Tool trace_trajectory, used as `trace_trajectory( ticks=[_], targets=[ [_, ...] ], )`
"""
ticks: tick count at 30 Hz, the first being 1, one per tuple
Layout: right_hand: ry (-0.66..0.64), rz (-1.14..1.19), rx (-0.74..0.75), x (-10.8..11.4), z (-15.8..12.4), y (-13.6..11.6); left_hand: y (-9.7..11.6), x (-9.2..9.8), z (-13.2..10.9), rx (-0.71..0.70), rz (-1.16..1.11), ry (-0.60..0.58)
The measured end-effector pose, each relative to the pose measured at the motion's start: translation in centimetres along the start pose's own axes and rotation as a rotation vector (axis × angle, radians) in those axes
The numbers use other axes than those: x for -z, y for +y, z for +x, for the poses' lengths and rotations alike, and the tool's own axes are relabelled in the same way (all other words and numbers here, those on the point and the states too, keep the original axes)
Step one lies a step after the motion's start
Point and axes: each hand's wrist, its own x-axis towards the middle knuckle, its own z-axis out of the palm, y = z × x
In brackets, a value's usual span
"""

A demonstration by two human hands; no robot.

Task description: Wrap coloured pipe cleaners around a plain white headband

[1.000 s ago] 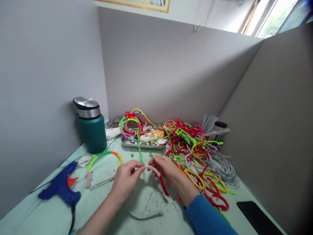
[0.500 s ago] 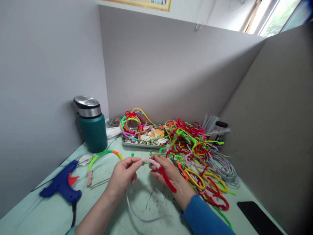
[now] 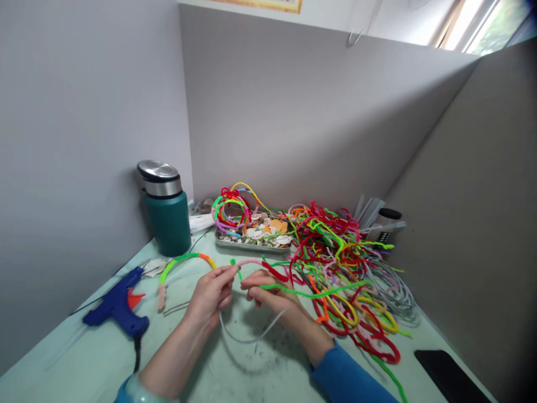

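Between the thumb and fingers of my left hand [image 3: 213, 292] is the end of a curved grey wire wrapped in pink and red pipe cleaner [image 3: 250, 261]. The wire's bare grey tail [image 3: 241, 340] loops down below the hands. My right hand [image 3: 274, 296] is closed on a bright green pipe cleaner [image 3: 314, 294], whose long end sticks out to the right. Its other end reaches the wrapped wire by my left fingertips. A half-ring wrapped in green, orange, yellow and pink [image 3: 184, 257] lies left of my left hand.
A blue glue gun [image 3: 119, 305] lies at the left, before a teal bottle [image 3: 168, 224]. Behind the hands stands a metal tray [image 3: 251, 247] of shells and wrapped rings. Tangled pipe cleaners [image 3: 331, 240] and grey wire coils [image 3: 398, 296] cover the right; a black phone-like slab [image 3: 451, 375] is nearer.
The green pipe cleaner now stretches out rightward through my right hand. My right hand has let the red-and-pink part go; that part now arches behind its fingers.
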Motion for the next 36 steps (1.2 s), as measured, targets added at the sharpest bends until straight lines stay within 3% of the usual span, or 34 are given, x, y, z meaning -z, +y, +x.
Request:
trace_trajectory(
  ticks=[3, 7, 13, 18, 26, 29, 31, 33, 36],
  targets=[
    [-0.009, -0.083, 0.12, -0.3, -0.2, -0.7, 0.0, 0.1, 0.1, 0.017, -0.03, -0.008],
    [0.017, -0.108, 0.161, -0.3, -0.2, -0.5, 0.1, -0.1, -0.1, 0.003, -0.016, 0.005],
    [-0.089, -0.237, 0.384, -0.2, 0.0, 0.9, -0.1, -0.2, -0.2, -0.025, 0.067, 0.028],
    [-0.128, -0.372, 0.547, -0.8, 0.0, 0.4, -0.9, -0.2, 0.0, 0.004, 0.069, -0.025],
    [-0.064, -0.506, 0.431, -0.3, -0.3, 2.0, -0.5, -0.1, 0.0, 0.054, -0.015, -0.124],
    [0.118, -0.498, 0.268, 0.5, 0.2, 2.8, -0.4, 0.0, 0.0, 0.09, 0.012, -0.145],
    [0.222, -0.459, 0.242, 0.9, 0.5, 2.6, -0.5, 0.1, 0.0, 0.116, 0.044, -0.162],
    [0.221, -0.433, 0.273, 1.1, 0.6, 2.1, -0.6, 0.1, 0.0, 0.138, 0.082, -0.185],
    [0.105, -0.418, 0.338, 1.1, 0.7, 1.4, -0.8, 0.0, -0.1, 0.157, 0.145, -0.203]
  ],
)
